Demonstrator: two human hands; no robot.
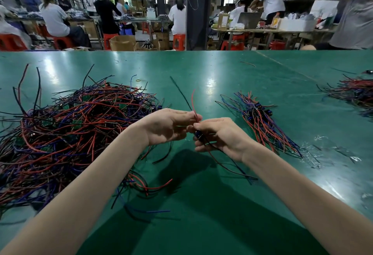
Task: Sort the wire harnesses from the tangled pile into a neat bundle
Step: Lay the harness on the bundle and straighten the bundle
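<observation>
A big tangled pile of red, blue, purple and black wire harnesses (66, 133) with small green boards covers the left of the green table (222, 73). A neater bundle of harnesses (262, 121) lies to the right of my hands. Both hands are raised over the table's middle and share one harness (198, 134). My left hand (167, 126) pinches its red wire, which sticks upward. My right hand (220, 136) grips the small blue connector, and thin wires trail down from it toward me.
Another heap of harnesses (355, 91) sits at the far right edge. A yellow rubber band (138, 80) and stray wire bits lie farther back. Clear plastic scraps (327, 149) are scattered on the right. People work at benches beyond the table's far edge.
</observation>
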